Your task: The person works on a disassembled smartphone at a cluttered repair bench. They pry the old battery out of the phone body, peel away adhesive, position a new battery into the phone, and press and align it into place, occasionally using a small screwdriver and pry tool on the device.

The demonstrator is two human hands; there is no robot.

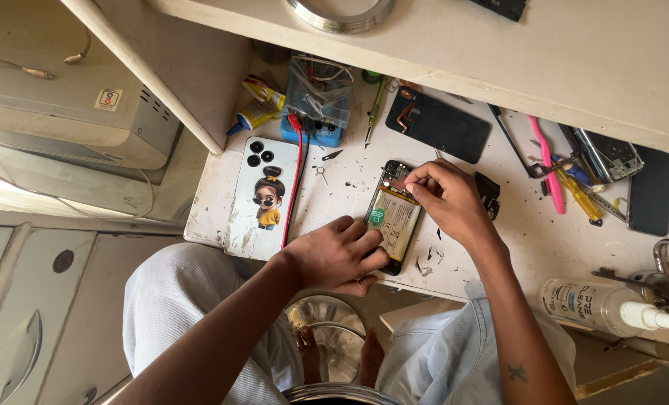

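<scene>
Now the opened phone (391, 217) lies lengthwise away from the person on the desk (499, 232); left hand (338, 255) pins its near end, right hand (443, 199) pinches at its top.
</scene>
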